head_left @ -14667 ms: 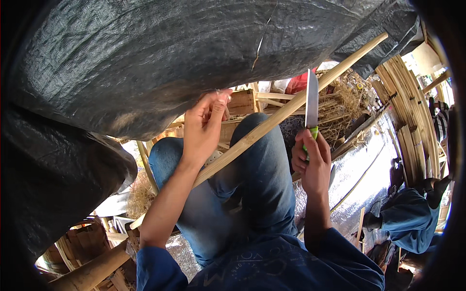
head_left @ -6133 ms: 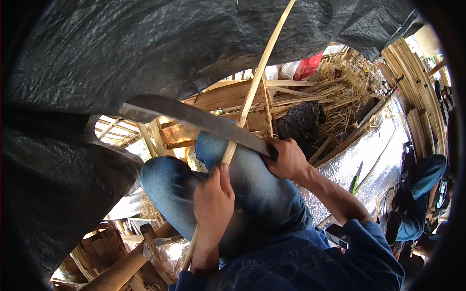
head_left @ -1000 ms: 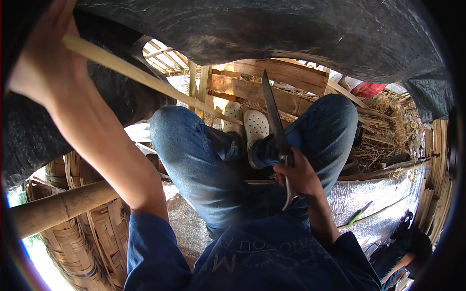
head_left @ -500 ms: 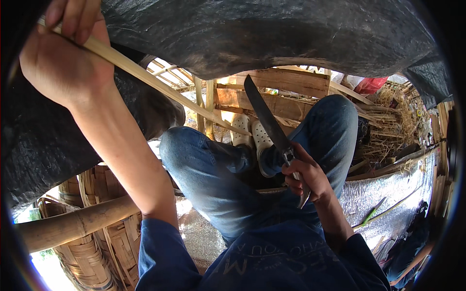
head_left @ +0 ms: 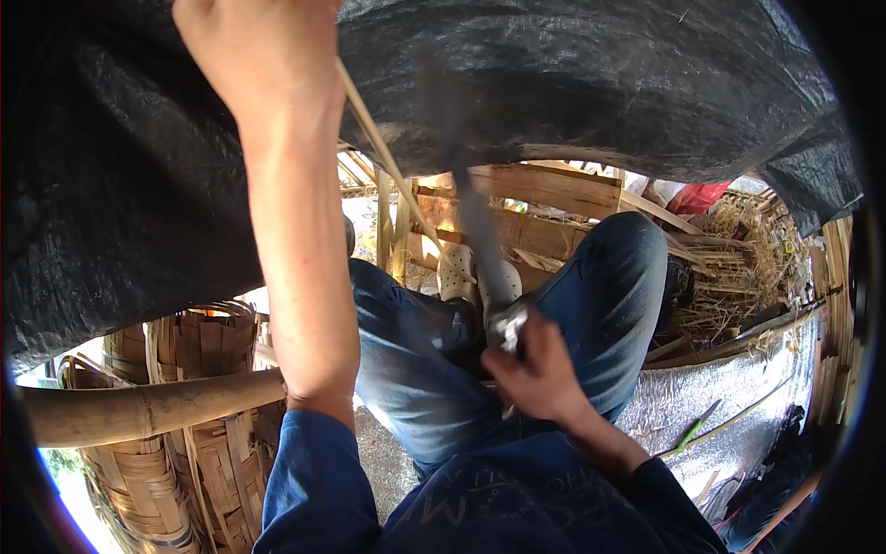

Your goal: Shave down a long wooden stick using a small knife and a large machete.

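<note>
At the upper left, my left hand (head_left: 263,42) is raised high and its fingers are cut off by the picture's top edge. From it a thin pale bamboo strip (head_left: 392,166) slopes down toward my light clogs (head_left: 456,273). My right hand (head_left: 542,369) is closed round the handle of a long dark machete (head_left: 482,231), in front of my lap. The blade points up and away, just right of the strip and apart from it, smeared by motion toward its tip.
Black plastic sheeting (head_left: 591,92) hangs across the far side. Woven bamboo baskets (head_left: 138,480) stand behind a thick bamboo pole (head_left: 157,411) at left. At right are straw (head_left: 738,268), a green-handled knife (head_left: 692,430) on silvery sheeting (head_left: 646,415), and another person's arm (head_left: 789,512).
My left hand has moved right and up, and the strip now hangs more steeply. The machete in my right hand has shifted left and stands more upright, closer to the strip.
</note>
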Demonstrator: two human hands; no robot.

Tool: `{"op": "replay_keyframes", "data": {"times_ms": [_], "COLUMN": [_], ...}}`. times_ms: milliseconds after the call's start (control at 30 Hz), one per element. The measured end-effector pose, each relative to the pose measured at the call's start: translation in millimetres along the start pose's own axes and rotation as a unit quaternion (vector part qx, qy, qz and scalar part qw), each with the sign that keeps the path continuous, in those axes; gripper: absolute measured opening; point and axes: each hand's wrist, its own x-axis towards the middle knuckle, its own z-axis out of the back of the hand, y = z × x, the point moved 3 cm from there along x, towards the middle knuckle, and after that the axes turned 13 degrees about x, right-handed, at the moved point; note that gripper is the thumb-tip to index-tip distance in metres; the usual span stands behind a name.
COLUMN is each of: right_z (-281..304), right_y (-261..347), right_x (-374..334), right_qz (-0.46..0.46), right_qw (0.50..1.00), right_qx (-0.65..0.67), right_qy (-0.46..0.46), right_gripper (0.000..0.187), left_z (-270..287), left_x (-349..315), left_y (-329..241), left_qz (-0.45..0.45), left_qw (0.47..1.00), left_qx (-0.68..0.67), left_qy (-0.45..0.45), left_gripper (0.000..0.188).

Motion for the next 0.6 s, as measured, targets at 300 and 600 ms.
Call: {"op": "replay_keyframes", "data": {"times_ms": [300, 600], "right_z": [64.0, 28.0], "right_y": [5.7, -44.2], "right_x": [7.5, -9.5], "right_qz": [-0.04, -0.076], "right_qw": [0.988, 0.975], "right_qx": [-0.063, -0.21], "right_qy": [-0.138, -0.004], "right_gripper": [0.022, 0.024], "left_z": [-13.4, -1.9], "left_x": [-2.6, -2.8], "left_y": [0.3, -8.5], "left_qz": [0.225, -0.069], "left_qw": [0.785, 0.996], "left_qx": [-0.567, -0.052], "left_qy": [0.107, 0.02], "left_gripper": [0.041, 0.036]}}
